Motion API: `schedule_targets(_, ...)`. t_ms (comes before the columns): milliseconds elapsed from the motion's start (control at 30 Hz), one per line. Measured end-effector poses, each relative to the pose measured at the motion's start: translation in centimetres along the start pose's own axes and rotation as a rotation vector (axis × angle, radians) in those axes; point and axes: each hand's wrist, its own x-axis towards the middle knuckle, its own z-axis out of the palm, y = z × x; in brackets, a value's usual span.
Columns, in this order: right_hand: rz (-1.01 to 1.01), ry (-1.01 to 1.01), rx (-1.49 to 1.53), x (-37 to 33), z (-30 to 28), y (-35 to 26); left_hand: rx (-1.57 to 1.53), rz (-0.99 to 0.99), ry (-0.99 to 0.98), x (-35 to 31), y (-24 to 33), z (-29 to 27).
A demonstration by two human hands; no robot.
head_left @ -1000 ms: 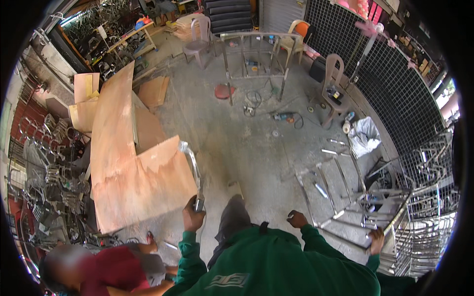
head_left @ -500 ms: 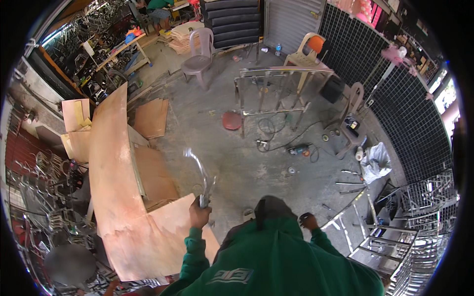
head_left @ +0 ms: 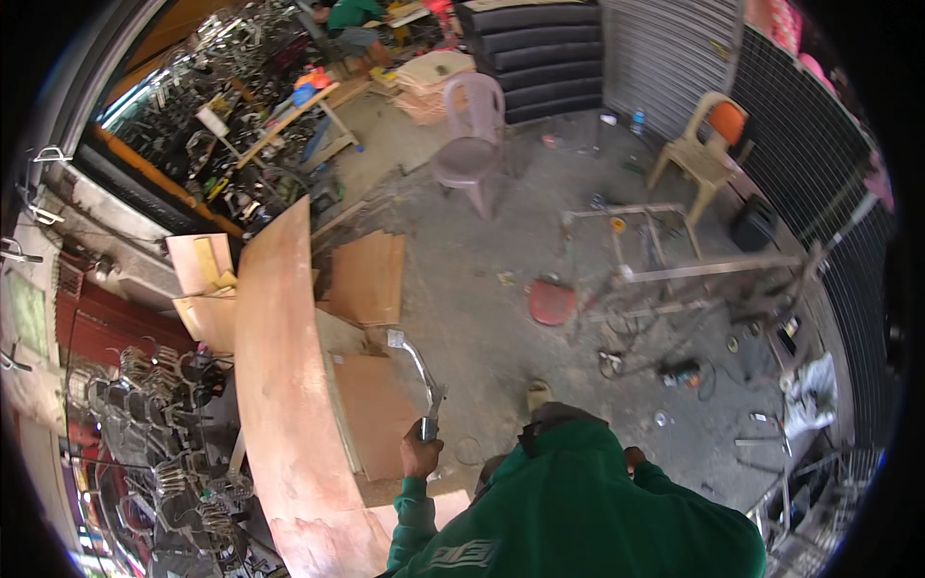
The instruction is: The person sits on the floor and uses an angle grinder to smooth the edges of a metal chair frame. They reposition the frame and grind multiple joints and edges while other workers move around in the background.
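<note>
- Your left hand [head_left: 421, 453] has its fingers curled around the lower end of a bent metal tube [head_left: 416, 363]; gripping it there probably lets the curved length stand free, its squarish tip pointing forward.
- That tube is just right of the plywood offcuts [head_left: 378, 409] in view, perhaps carried upright so it clears them.
- Your right hand [head_left: 634, 460] shows only in part beside your green sweatshirt [head_left: 578, 501]; you can't tell from here whether its fingers are spread or pressed together.
- The long plywood sheet [head_left: 279, 385] lies lengthwise on your left, likely keeping the middle walkable.
- Ahead to your right, a tubular metal frame [head_left: 713, 268] is blurred; the angle grinder [head_left: 681, 374] lies on the floor near it, presumably within reach for metalwork.
</note>
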Motion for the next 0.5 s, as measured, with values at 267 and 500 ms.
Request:
schedule_targets(267, -0.541, 0.352, -0.101, 11.5, -14.9, -25.2, -0.006, -0.140, 0.184, 14.4, 3.3, -5.5)
schedule_targets(500, -0.741, 0.491, -0.174, 20.3, -16.1, -30.2, 0.046, -0.223, 0.099, 33.9, 1.0, -5.5)
